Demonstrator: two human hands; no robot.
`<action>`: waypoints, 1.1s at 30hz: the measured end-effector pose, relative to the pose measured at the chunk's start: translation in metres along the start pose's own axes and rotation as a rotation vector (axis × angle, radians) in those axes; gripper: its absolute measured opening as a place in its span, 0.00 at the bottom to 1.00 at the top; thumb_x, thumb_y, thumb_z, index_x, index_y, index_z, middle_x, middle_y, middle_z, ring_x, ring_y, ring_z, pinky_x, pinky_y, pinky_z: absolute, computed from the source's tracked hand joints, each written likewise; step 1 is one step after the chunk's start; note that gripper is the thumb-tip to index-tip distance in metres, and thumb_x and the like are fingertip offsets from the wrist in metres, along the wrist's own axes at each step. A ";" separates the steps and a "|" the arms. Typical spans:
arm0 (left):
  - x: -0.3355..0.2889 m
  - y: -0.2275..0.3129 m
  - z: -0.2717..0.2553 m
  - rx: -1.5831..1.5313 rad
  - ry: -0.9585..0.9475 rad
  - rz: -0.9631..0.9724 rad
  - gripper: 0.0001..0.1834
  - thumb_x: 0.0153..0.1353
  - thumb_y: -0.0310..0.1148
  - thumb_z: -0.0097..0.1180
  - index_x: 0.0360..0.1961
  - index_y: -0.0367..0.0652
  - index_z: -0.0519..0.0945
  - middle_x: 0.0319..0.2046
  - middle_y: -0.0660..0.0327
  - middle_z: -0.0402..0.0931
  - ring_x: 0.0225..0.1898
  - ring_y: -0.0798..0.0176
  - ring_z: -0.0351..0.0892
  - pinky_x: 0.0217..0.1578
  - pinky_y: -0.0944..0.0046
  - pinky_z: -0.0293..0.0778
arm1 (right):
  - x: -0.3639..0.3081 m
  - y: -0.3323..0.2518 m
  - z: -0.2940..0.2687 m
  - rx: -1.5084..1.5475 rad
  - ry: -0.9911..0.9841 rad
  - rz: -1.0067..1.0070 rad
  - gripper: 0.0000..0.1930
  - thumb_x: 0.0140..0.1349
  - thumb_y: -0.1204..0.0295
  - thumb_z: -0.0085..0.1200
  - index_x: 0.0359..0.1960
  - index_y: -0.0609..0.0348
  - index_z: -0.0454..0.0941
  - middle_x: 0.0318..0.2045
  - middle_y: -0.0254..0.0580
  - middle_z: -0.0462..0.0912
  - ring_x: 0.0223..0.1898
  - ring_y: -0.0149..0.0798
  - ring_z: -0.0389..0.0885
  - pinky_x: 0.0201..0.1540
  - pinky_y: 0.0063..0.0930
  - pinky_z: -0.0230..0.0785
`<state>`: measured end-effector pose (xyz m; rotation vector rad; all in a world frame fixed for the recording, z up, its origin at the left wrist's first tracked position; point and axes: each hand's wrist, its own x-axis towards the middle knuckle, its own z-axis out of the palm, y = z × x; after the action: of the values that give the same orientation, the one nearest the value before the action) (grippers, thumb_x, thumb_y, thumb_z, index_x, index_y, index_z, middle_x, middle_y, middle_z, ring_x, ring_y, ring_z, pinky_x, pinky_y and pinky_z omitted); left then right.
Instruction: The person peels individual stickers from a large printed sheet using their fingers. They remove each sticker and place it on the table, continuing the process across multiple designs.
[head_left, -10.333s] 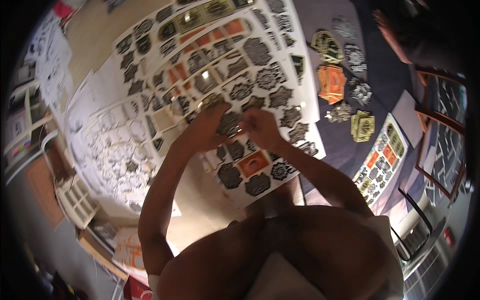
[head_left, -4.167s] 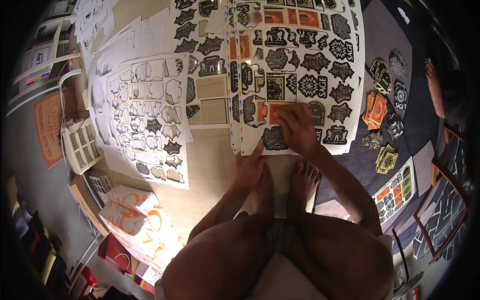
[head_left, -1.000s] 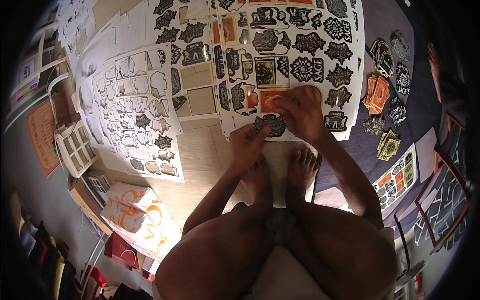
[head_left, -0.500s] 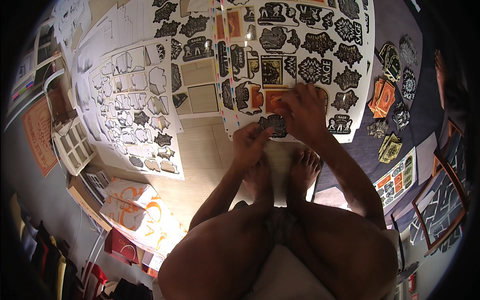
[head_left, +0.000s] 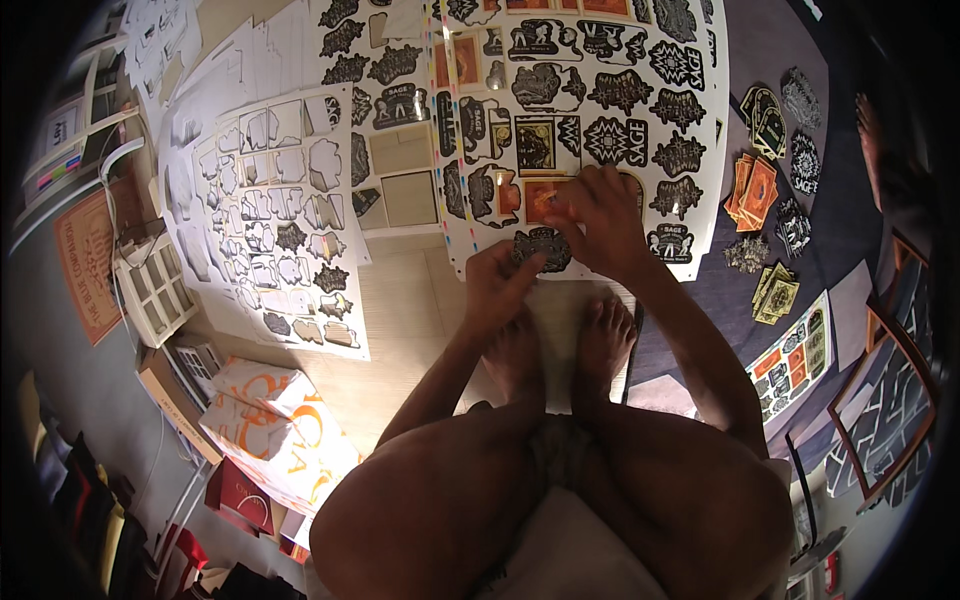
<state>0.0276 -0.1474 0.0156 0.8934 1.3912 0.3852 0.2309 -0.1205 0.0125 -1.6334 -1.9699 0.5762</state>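
A large white sticker sheet (head_left: 470, 262) with rows of black and orange stickers lies in front of me, its near edge above my feet. At that edge my left hand (head_left: 498, 285) is closed, thumb and finger at the left side of a black sticker (head_left: 541, 246). My right hand (head_left: 604, 220) curls over the sheet just to the right, fingers bent together beside an orange rectangular sticker (head_left: 542, 201). What its fingertips hold, if anything, is hidden beneath them. A black-and-gold framed sticker (head_left: 536, 145) sits farther up the sheet.
Left lies a sheet with many cut-out openings (head_left: 285, 215). On the dark mat at right are piles of orange stickers (head_left: 755, 192), black stickers (head_left: 803, 160) and yellow stickers (head_left: 776, 293). A white-and-orange bag (head_left: 280, 420) stands at lower left; another person's foot (head_left: 868, 130) shows far right.
The view has shifted slightly, moving the sheets a little in the picture. Both hands stay at nearly the same place on the sheet, fingers still bent.
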 end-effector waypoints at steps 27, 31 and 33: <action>0.009 -0.013 0.004 -0.098 0.019 -0.030 0.13 0.63 0.35 0.68 0.29 0.36 0.83 0.16 0.71 0.73 0.19 0.81 0.64 0.19 0.73 0.59 | -0.052 -0.006 0.003 -0.081 0.176 0.187 0.11 0.55 0.71 0.66 0.38 0.52 0.78 0.36 0.41 0.75 0.41 0.49 0.73 0.42 0.45 0.60; 0.008 -0.010 0.004 -0.045 0.031 0.012 0.12 0.63 0.36 0.67 0.32 0.36 0.84 0.16 0.71 0.74 0.19 0.81 0.65 0.19 0.73 0.60 | -0.055 -0.005 0.009 -0.124 0.143 0.199 0.11 0.54 0.71 0.65 0.38 0.51 0.77 0.35 0.41 0.74 0.41 0.49 0.72 0.41 0.46 0.58; 0.008 -0.006 0.002 -0.148 0.095 -0.015 0.12 0.64 0.36 0.67 0.32 0.35 0.85 0.16 0.71 0.73 0.19 0.80 0.65 0.20 0.73 0.61 | -0.053 -0.005 0.009 -0.126 0.137 0.204 0.11 0.54 0.72 0.65 0.38 0.50 0.77 0.36 0.41 0.73 0.41 0.49 0.71 0.41 0.46 0.57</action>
<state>0.0297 -0.1459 0.0055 0.7510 1.4358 0.5185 0.2291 -0.1734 0.0026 -1.9132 -1.7846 0.4091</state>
